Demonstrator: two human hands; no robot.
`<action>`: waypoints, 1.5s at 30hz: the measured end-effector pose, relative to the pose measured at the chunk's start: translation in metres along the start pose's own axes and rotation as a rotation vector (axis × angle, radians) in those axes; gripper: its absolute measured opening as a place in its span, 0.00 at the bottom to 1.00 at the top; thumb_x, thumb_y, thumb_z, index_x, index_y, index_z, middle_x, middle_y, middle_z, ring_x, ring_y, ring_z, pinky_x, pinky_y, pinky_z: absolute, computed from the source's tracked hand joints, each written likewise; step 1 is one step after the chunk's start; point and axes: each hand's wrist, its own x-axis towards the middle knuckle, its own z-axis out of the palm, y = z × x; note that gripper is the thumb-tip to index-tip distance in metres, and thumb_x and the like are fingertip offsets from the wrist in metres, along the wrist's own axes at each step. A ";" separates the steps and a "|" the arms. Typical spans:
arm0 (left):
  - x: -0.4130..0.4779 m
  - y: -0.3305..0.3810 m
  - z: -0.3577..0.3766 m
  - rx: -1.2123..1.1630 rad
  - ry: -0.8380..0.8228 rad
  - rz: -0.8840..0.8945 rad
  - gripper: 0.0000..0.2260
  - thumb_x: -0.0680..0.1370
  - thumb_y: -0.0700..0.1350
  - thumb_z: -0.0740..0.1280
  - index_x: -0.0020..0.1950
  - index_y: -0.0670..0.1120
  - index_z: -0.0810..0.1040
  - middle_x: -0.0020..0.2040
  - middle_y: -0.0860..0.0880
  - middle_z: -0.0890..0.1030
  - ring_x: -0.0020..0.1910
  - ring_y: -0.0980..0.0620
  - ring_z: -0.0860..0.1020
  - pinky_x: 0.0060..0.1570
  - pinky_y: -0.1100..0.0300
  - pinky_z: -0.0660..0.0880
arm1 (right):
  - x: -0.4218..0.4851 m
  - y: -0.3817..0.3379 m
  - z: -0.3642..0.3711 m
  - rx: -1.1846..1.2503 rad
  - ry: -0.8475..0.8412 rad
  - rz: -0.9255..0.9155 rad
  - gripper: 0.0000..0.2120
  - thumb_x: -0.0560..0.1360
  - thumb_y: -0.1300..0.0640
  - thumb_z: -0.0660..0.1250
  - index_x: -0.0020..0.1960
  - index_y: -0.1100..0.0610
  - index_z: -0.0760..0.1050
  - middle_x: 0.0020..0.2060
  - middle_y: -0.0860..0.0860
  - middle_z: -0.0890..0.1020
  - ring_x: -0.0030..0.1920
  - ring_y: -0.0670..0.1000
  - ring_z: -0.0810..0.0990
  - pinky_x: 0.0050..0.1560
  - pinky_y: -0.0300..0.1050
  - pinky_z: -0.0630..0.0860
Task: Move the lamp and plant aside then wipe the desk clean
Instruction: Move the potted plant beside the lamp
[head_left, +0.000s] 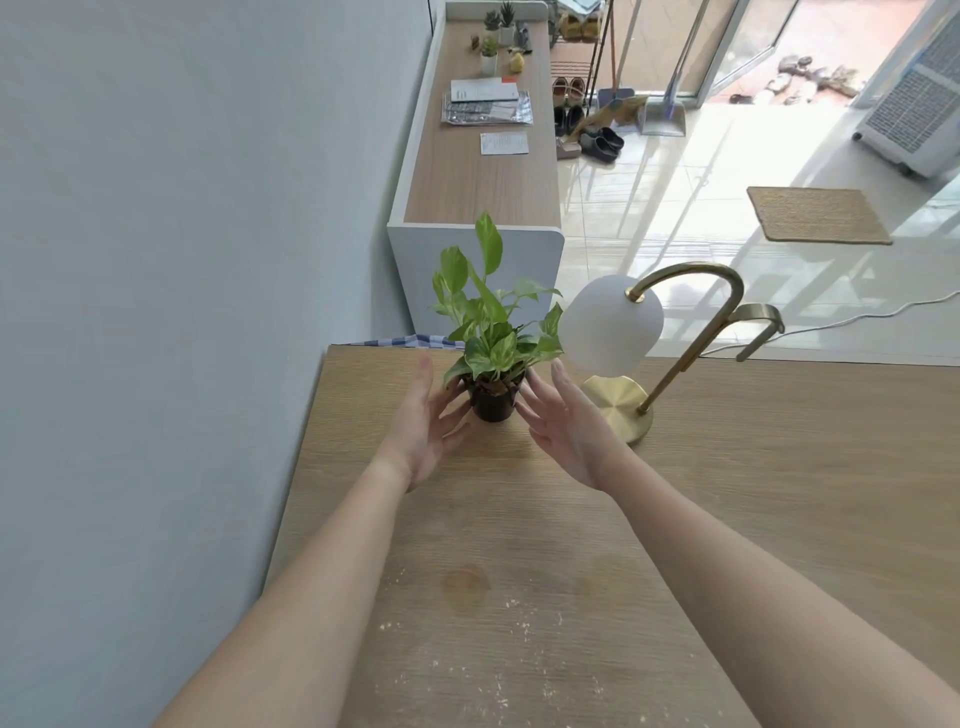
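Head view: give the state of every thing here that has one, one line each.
Plant: upright in its pot, standing on the desk, not lifted.
Lamp: upright on the desk, right of the plant, looks unlit.
Desk: dirty, with a stain and crumbs near the front.
Left hand: open, at the pot's left side.
Right hand: open, at the pot's right side.

a home, near its entrance: far off a shoe rack (569, 66) holds pairs of shoes, a dustpan (662, 119) leans by glass doors (748, 41), a doormat (818, 214) lies on the glossy tiled floor (675, 171), and a long low cabinet (478, 187) along the left wall carries small potted plants (490, 52) and papers (504, 143).
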 end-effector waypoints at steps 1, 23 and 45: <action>0.000 -0.001 -0.001 -0.003 0.007 0.006 0.37 0.78 0.76 0.56 0.75 0.53 0.78 0.73 0.55 0.80 0.73 0.50 0.76 0.75 0.49 0.70 | 0.000 0.001 0.000 0.005 0.007 -0.001 0.34 0.82 0.27 0.47 0.85 0.39 0.54 0.83 0.41 0.61 0.84 0.48 0.58 0.85 0.56 0.44; -0.043 -0.022 -0.012 0.275 0.171 0.161 0.21 0.85 0.62 0.62 0.70 0.51 0.80 0.69 0.51 0.81 0.65 0.48 0.82 0.71 0.46 0.76 | -0.037 0.019 -0.012 -0.218 0.292 -0.080 0.21 0.85 0.43 0.63 0.75 0.49 0.76 0.72 0.48 0.79 0.73 0.50 0.75 0.78 0.52 0.68; -0.252 -0.174 -0.084 0.922 0.398 0.364 0.18 0.85 0.52 0.68 0.73 0.49 0.78 0.73 0.54 0.76 0.74 0.55 0.71 0.77 0.48 0.67 | -0.269 0.159 -0.062 -0.487 0.634 -0.210 0.08 0.83 0.61 0.68 0.55 0.52 0.86 0.54 0.52 0.87 0.60 0.60 0.83 0.57 0.54 0.80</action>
